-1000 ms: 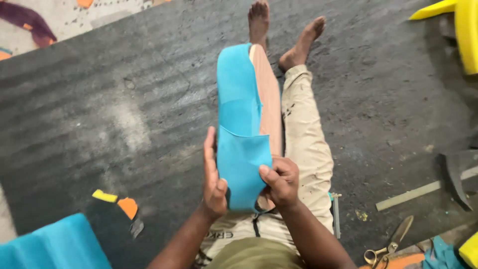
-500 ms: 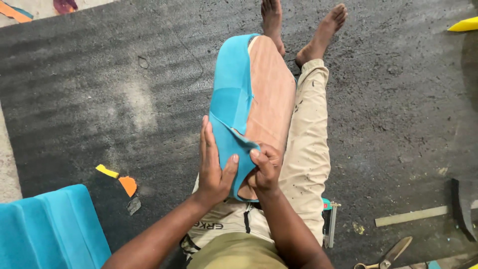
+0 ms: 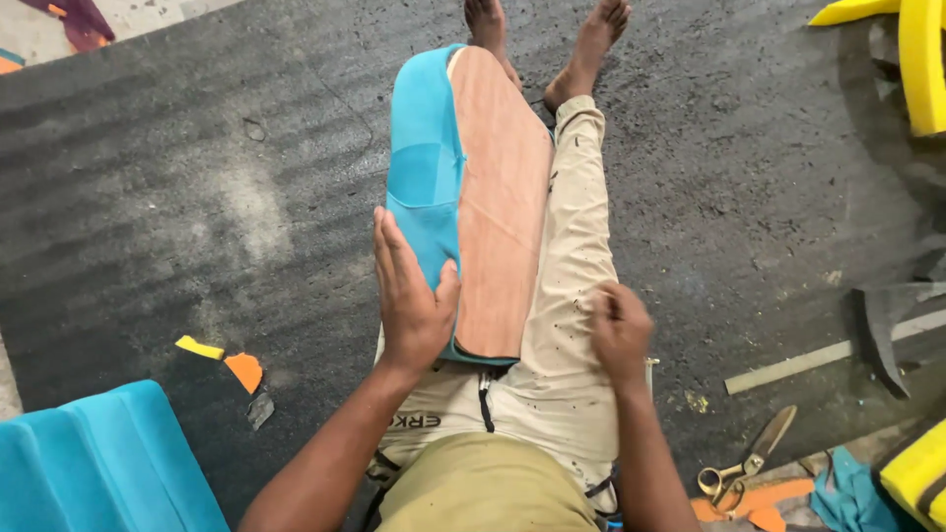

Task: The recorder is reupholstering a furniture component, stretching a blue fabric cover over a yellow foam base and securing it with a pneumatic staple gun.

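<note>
A long wooden board (image 3: 503, 207) wrapped along its left side in turquoise fabric (image 3: 424, 167) lies on my lap, running from my thighs toward my bare feet. My left hand (image 3: 414, 305) presses flat on the fabric-covered near corner, thumb against the board's wooden face. My right hand (image 3: 619, 330) rests on my right thigh, apart from the board, fingers curled loosely; whether it holds anything small cannot be seen.
Dark grey mat (image 3: 197, 197) under me. Turquoise cushion (image 3: 99, 463) at lower left, yellow scrap (image 3: 199, 347) and orange scrap (image 3: 244, 370) beside it. Scissors (image 3: 744, 463) and a flat strip (image 3: 828, 357) lie at lower right. Yellow foam (image 3: 916, 59) at upper right.
My right hand has let go of the fabric and moved right onto my thigh. The board has turned so its wooden face shows more. My left hand stays on the fabric.
</note>
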